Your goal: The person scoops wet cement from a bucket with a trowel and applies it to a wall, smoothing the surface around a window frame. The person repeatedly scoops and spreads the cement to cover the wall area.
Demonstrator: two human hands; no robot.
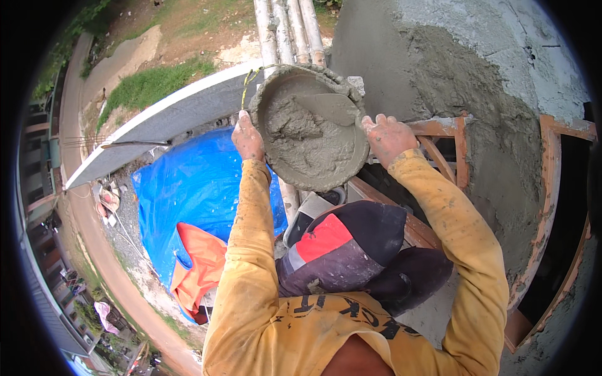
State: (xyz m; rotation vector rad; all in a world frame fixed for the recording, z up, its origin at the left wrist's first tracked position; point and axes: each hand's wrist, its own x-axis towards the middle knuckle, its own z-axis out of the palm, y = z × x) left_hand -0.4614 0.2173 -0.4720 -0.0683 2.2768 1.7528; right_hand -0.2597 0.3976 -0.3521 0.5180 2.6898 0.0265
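Observation:
In front of me is a round, mortar-crusted bucket (316, 186), its mouth facing up. Wet grey mortar (301, 147) lies inside. A flat, mortar-coated blade (329, 108), like a trowel's, rests on the mortar toward the right rim; its handle is hidden. My left hand (248, 136) is closed on the bucket's left edge, below a thin yellow cord (245, 89). At the right edge, my right hand (390, 138) has its fingers curled against the rim. Whether it also touches the blade's handle I cannot tell.
Bamboo poles (290, 31) run away beyond the bucket. To the right stands a partly plastered wall (433, 69) with wooden window frames (461, 150). A concrete ledge (169, 113) crosses at left. Lower down lie a blue tarp (194, 182) and an orange sheet (199, 263).

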